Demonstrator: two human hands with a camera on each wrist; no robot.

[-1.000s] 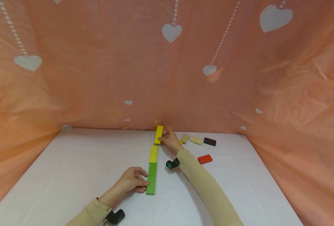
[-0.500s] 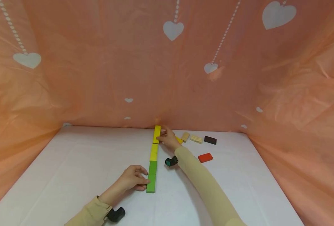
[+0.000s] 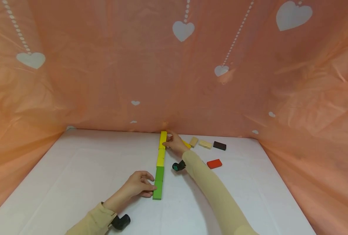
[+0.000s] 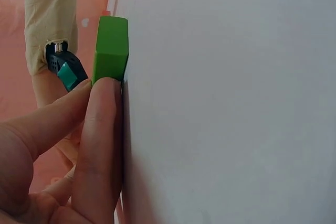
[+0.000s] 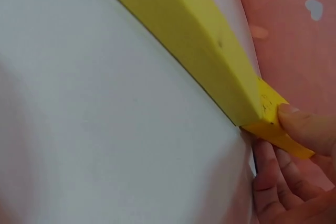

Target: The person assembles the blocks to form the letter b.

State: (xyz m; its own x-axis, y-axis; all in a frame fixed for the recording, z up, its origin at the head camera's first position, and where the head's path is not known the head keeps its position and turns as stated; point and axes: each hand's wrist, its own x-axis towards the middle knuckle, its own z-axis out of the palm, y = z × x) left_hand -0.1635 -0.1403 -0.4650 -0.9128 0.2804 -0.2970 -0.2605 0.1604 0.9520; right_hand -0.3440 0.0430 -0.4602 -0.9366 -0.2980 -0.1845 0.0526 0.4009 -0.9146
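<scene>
Two green blocks and two yellow blocks form a straight row running away from me in the head view. My right hand (image 3: 175, 143) pinches the farthest yellow block (image 3: 163, 139); its thumb lies on top and the other fingers at the side, as the right wrist view shows. That block meets the end of the second yellow block (image 5: 184, 40). Beside the near end, my left hand (image 3: 139, 184) touches the left side of the nearest green block (image 3: 157, 191) with thumb and fingertips. The other green block (image 3: 159, 173) lies between it and the yellow ones.
Right of the row lie a red block (image 3: 214, 164), a dark block (image 3: 219, 145), two plain wood blocks (image 3: 205, 144) and another yellow block (image 3: 187, 144), partly hidden by my right hand. An orange curtain (image 3: 150, 81) hangs behind the white table (image 3: 103, 156).
My right hand has brought the yellow block down and toward me, so its end now meets the row. The left hand has stayed at the nearest green block. The view has shifted slightly.
</scene>
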